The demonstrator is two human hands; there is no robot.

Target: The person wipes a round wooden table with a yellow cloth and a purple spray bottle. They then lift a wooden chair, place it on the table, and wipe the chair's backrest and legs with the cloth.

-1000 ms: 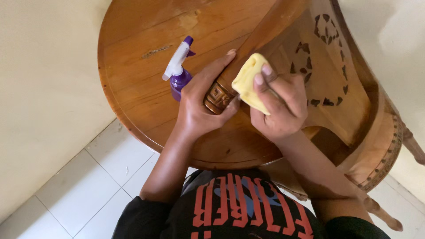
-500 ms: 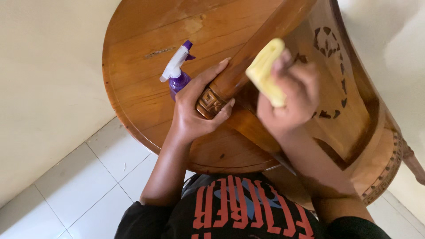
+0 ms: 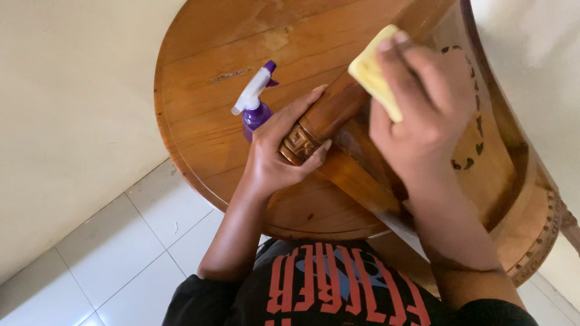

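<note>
While the left hand (image 3: 275, 160) wraps its grip around the carved end of a wooden chair leg (image 3: 323, 121), the right hand (image 3: 423, 108) presses a yellow cloth (image 3: 374, 75) against the same leg farther along, fingers closed over the cloth. The leg belongs to an overturned carved chair (image 3: 483, 151) lying on the round wooden bench (image 3: 199, 90). A purple spray bottle (image 3: 257, 105) with a white trigger stands on the bench just left of the left hand.
</note>
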